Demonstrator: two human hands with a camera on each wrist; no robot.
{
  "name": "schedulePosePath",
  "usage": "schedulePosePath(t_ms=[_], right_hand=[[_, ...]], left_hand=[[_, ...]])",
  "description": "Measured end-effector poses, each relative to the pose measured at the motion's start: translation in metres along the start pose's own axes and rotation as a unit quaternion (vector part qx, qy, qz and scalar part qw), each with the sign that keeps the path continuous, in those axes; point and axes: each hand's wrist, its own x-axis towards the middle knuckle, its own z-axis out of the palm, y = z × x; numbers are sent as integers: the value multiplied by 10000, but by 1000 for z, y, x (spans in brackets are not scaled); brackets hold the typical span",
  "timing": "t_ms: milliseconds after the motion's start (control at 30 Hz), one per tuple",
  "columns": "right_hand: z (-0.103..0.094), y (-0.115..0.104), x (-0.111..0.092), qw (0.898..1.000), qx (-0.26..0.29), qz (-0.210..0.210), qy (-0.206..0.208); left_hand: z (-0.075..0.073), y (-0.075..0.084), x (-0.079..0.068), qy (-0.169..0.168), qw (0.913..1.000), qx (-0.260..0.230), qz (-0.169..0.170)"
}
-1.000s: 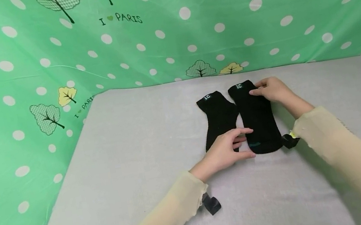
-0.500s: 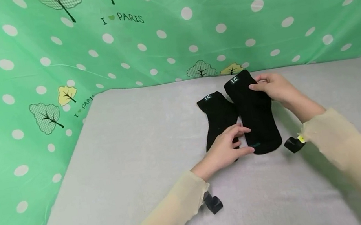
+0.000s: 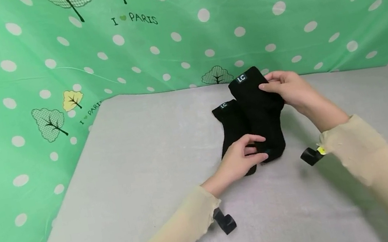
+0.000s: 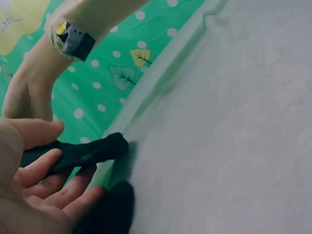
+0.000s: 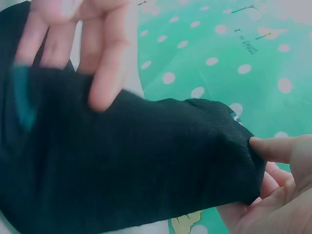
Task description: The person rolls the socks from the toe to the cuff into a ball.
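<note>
Hold the upper sock (image 3: 264,115) smooth: right hand (image 3: 293,89) pinches its far cuff (image 3: 249,85); left hand (image 3: 238,158), fingers half open and gripping nothing, should steady the near toe (image 3: 277,150).

Tabletop (image 3: 138,156) setup w/ grn backdrop (image 3: 263,28)

A green curtain (image 3: 178,25) with white dots fills the top and left of the frame, creased in places. Checked trees, yellow trees and the lettering "I PARIS" (image 3: 134,18) with a small heart are printed on it. Below spreads a pale grey worktop (image 3: 138,156), its far corners rounded, with soft shadow at the lower right.
</note>
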Motion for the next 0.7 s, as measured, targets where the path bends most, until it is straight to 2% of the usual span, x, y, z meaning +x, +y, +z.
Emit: schedulePosePath(t_ms=[100,233,433,600,700], right_hand=[[6,-3,4,10000,-1,-99,6],[18,-4,12,9997,-141,-173,-33],[38,6,26,9993,-299,-155,-136],[55,21,39,9966,-812,37,-105],[60,30,43,9936,-1127,32,-80]], left_hand=[[-7,1,-6,131,9997,-160,143],[-19,0,-15,104,9984,-529,180],[-38,-9,-25,-26,9985,-544,-69],[-48,-15,-30,-155,9978,-495,-420],[-51,-17,-31,-119,9975,-388,-577]])
